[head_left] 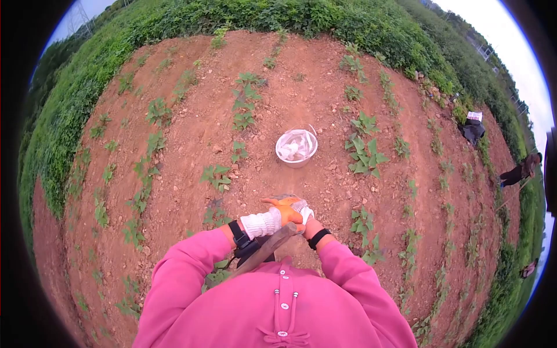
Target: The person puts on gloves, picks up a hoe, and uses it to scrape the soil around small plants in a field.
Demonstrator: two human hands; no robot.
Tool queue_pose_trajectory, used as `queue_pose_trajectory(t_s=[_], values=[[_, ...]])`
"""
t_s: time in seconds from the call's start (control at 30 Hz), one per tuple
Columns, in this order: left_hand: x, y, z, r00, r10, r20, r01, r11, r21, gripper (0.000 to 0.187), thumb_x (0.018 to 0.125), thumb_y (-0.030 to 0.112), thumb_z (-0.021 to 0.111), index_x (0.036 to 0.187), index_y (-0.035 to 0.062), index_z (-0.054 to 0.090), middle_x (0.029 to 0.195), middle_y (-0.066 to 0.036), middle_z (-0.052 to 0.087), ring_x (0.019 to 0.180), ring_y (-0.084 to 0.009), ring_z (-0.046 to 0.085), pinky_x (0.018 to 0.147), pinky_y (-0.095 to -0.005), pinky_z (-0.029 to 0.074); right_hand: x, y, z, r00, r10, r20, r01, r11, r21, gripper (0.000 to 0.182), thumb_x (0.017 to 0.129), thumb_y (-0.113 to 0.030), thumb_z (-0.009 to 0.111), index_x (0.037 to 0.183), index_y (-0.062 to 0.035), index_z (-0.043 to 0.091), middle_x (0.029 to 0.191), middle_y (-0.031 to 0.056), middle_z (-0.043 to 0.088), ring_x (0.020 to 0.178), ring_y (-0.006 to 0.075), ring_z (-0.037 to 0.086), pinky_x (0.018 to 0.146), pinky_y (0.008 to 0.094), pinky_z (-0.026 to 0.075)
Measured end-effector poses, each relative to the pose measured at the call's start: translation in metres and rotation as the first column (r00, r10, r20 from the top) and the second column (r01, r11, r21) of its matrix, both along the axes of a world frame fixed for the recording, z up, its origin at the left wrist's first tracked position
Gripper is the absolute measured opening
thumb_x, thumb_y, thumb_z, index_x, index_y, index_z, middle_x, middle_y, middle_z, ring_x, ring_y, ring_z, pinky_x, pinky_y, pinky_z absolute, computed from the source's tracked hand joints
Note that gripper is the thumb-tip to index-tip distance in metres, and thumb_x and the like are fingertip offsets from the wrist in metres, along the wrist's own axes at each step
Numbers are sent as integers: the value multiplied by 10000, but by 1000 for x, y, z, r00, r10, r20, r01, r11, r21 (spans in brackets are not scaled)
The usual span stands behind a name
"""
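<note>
My left hand (291, 216) wears a work glove with a white knit cuff and orange coating. It is closed at the white fabric of the glove on my right hand (301, 207), near the wrist. My two hands overlap, so the right fingers are largely hidden; an orange glove part points left beside them. A wooden handle (268, 247) slants close below my hands, in front of my body, its upper end near my right wrist. Beyond my hands, a white bucket (296, 147) stands on the soil with whitish plastic inside.
Rows of low leafy plants (365, 153) run along the reddish soil (191, 139) on both sides. Dense green growth borders the plot. A dark bag (473, 131) lies at the far right, and a person (521, 170) stands near that edge with a long stick.
</note>
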State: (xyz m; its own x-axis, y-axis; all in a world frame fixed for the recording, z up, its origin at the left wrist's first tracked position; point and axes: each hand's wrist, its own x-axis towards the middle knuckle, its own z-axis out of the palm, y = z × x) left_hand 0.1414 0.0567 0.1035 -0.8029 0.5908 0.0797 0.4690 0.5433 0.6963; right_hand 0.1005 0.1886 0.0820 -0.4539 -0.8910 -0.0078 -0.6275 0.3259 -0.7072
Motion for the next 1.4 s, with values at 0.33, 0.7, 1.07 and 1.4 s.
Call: queue_pose_trajectory(t_s=[0.33, 0.7, 1.07, 1.4], values=[[1, 0, 32, 950, 67, 304, -78, 997, 22, 248, 760, 288, 556, 733, 43, 584, 612, -101, 575, 597, -175, 589, 534, -295, 456, -24, -35, -1, 854, -439, 278, 517, 777, -359, 470, 822, -195, 503, 1261, -148, 344, 1123, 118, 515, 997, 213, 522, 838, 291, 414], [-19, -21, -54, 976, 87, 198, -81, 996, -42, 205, 775, 150, 560, 869, -32, 544, 697, -124, 610, 557, -200, 608, 478, -315, 504, -50, -50, -49, 403, 612, 680, 869, -24, -493, 480, 857, -131, 458, 1299, -182, 278, 1249, 3, 348, 1166, 184, 336, 896, 362, 327], [16, -2, 4, 584, 30, 811, -541, 759, 362, 293, 782, 286, 551, 641, 29, 537, 526, -86, 524, 508, -181, 554, 451, -332, 420, -33, -34, -9, 318, 452, 833, 901, 130, -415, 470, 848, -147, 483, 1278, -178, 295, 1279, 7, 330, 1188, 208, 326, 930, 373, 297], [16, 5, 19, 494, -103, 863, -320, 902, 291, 214, 807, 217, 552, 720, 23, 535, 600, -13, 535, 525, -90, 484, 466, -259, 398, -23, -22, 2, 123, 451, 884, 842, 424, -334, 418, 848, -294, 485, 1221, -132, 390, 1120, 17, 484, 1052, 160, 459, 826, 301, 405]])
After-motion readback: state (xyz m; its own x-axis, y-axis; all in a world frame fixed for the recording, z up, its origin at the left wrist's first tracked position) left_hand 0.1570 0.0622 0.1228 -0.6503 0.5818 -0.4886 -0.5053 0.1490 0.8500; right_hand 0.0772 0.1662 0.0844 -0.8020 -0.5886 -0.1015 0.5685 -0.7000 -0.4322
